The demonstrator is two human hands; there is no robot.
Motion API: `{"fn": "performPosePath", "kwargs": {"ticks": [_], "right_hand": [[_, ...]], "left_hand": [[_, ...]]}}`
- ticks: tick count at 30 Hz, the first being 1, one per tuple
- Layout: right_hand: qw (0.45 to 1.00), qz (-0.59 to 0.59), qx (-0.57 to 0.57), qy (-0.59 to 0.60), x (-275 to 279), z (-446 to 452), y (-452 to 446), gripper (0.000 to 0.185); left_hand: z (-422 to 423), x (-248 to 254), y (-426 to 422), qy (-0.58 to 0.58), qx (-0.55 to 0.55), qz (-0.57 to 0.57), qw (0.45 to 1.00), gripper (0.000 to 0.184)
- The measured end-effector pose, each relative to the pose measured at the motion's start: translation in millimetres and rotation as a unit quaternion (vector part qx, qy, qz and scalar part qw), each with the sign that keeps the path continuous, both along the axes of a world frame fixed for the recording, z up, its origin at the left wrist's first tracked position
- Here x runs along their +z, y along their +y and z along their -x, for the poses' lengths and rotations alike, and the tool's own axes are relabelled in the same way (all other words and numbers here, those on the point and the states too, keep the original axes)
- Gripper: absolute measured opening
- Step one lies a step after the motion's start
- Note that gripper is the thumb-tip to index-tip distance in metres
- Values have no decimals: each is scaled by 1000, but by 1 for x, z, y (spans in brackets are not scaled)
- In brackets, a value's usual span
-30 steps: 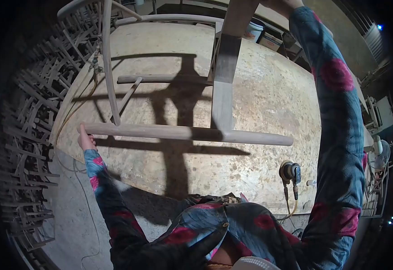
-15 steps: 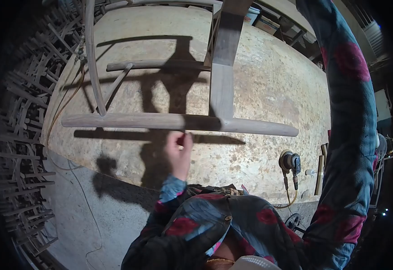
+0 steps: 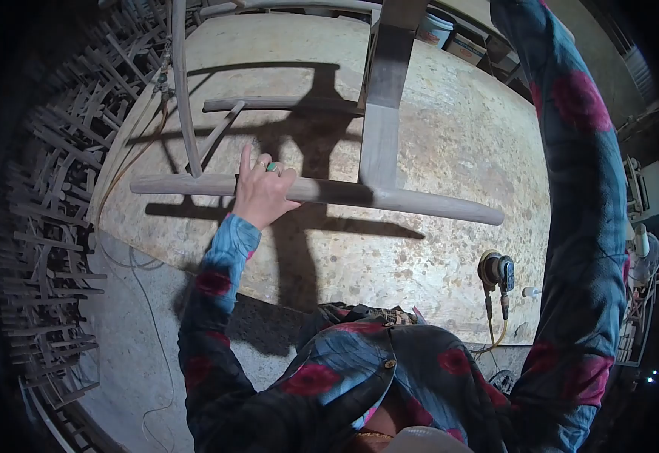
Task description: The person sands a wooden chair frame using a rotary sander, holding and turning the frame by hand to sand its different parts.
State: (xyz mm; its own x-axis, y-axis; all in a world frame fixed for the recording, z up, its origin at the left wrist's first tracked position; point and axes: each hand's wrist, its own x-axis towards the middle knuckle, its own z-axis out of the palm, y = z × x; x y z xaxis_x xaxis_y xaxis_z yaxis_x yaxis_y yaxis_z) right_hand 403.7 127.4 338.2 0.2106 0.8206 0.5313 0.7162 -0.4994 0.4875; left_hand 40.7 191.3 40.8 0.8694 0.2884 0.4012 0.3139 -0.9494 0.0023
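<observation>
A wooden chair frame lies on its side over the table, and its long round leg [image 3: 435, 205] runs across the middle of the view. My left hand [image 3: 263, 190] is closed over this leg, left of centre. Its thumb is on the near side, and one finger points up and away from the others. Rings, one with a green stone, show on the fingers. A wide flat chair part [image 3: 379, 143] rises from the leg toward the top. My right arm [image 3: 582, 204] reaches up along the right side, its hand beyond the top edge.
A sander [image 3: 498, 272] with a yellowish hose rests on the worn tabletop [image 3: 450, 279] at the right. Stacked wooden frames [image 3: 57, 249] crowd the left side. A white bucket [image 3: 433, 30] and a cardboard box [image 3: 467, 48] stand beyond the far edge.
My left hand has moved left and up, from just below the leg to a closed hold over it. The whole view has shifted slightly.
</observation>
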Motion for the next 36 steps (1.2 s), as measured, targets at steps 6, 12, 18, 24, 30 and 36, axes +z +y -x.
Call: {"fn": "performPosePath", "kwargs": {"ticks": [6,12,18,24,30,36], "right_hand": [[942,-275,193,-6,-77,5,-120,42],[904,-114,-292,291,-325,-21,-418,68],[695,-247,-132,662,-455,14,-530,98],[823,-124,-228,505,-434,8,-508,92],[774,-114,-200,590,-430,-6,-501,81],[814,-232,-20,532,-385,44,-418,75]], "left_hand": [[-5,-14,16,-52,-78,-26,995,41],[-20,7,2,-57,-68,-26,996,39],[-70,27,-56,-38,11,16,999,38],[-79,28,-74,-29,40,23,998,37],[-80,18,-74,-64,24,11,998,36],[-78,17,-77,-62,19,15,998,38]]}}
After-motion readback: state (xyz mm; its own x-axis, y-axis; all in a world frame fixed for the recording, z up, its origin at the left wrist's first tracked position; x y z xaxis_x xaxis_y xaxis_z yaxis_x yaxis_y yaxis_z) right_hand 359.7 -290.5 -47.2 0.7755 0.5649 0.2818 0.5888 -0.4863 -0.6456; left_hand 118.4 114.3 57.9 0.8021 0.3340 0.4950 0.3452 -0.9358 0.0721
